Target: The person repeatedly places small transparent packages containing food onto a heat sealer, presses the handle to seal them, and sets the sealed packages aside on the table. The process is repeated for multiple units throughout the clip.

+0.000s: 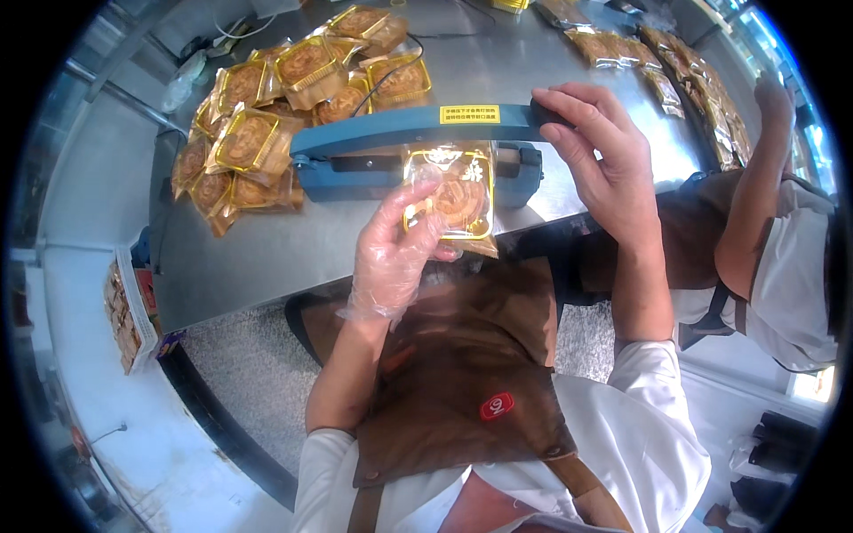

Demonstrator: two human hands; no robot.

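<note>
My left hand [395, 253], in a clear plastic glove, holds a packaged mooncake [455, 200] in a clear wrapper with a gold tray. The wrapper's top edge lies in the jaw of a blue heat sealer [391, 147] on the steel table [267, 258]. My right hand [597, 151], bare, grips the black end of the sealer's arm, which is lowered over the wrapper.
A heap of wrapped mooncakes [267, 124] lies behind and left of the sealer. More packs [662, 62] run in a row along the table's far right. Another person's arm [755, 178] and apron are at the right. A box [129, 311] sits low at left.
</note>
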